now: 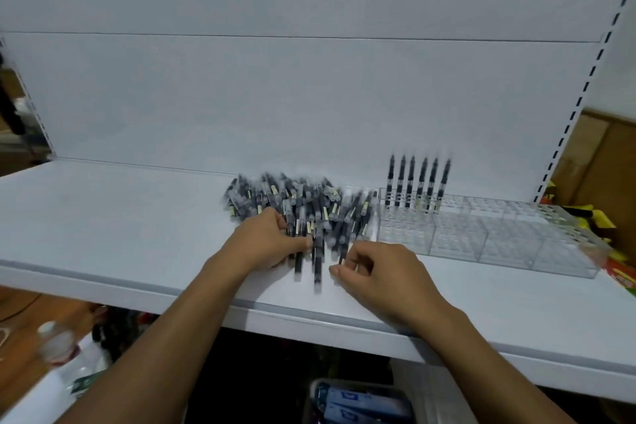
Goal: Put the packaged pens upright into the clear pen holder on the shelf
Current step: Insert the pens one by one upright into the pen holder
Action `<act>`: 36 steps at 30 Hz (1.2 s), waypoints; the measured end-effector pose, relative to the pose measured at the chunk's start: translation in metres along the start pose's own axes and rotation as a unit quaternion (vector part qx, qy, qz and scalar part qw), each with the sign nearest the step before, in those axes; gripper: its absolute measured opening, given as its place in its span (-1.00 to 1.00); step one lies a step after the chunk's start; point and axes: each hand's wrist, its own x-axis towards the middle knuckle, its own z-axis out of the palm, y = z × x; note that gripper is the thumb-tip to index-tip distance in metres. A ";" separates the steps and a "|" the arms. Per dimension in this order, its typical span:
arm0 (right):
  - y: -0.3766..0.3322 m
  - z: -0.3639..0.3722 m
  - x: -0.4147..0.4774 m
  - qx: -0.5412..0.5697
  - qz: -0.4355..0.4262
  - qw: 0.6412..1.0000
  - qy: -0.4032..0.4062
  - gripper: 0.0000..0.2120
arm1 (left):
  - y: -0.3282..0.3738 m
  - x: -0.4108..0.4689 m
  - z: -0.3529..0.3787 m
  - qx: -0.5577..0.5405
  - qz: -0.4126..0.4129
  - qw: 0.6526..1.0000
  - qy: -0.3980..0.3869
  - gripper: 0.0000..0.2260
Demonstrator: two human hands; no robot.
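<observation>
A heap of packaged black pens [296, 203] lies on the white shelf [120, 217], just left of the clear pen holder [481, 234]. Several pens [416, 182] stand upright in the holder's back left row. My left hand [265, 237] rests on the near edge of the heap, fingers curled round a few pens. My right hand [375, 268] sits just right of it, fingers curled, pinching the end of one pen at the heap's front. The picture is blurred by motion.
The shelf's front lip [275, 306] runs under my forearms. Yellow and red packets [595, 217] lie at the far right beside the holder. Below the shelf are a plastic bottle [55, 344] at left and a bin of items [361, 403].
</observation>
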 end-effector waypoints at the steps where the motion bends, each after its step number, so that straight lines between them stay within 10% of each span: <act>1: 0.000 0.000 -0.001 0.022 0.010 1.000 0.001 -0.75 | -0.001 0.000 -0.001 -0.011 -0.003 1.000 -0.011 -0.53; 11: 0.004 -0.021 -0.009 0.226 0.101 0.967 -0.052 -0.96 | -0.003 -0.007 -0.004 -0.174 -0.027 0.984 -0.032 -0.85; 21: 0.017 -0.023 -0.014 0.393 0.097 0.911 -0.083 -0.77 | -0.002 -0.007 0.005 -0.358 0.025 0.933 0.020 -0.84; 36: 0.076 -0.105 0.019 0.343 0.069 0.929 0.121 -0.94 | 0.101 0.034 0.037 -0.459 0.200 0.864 -0.058 -0.87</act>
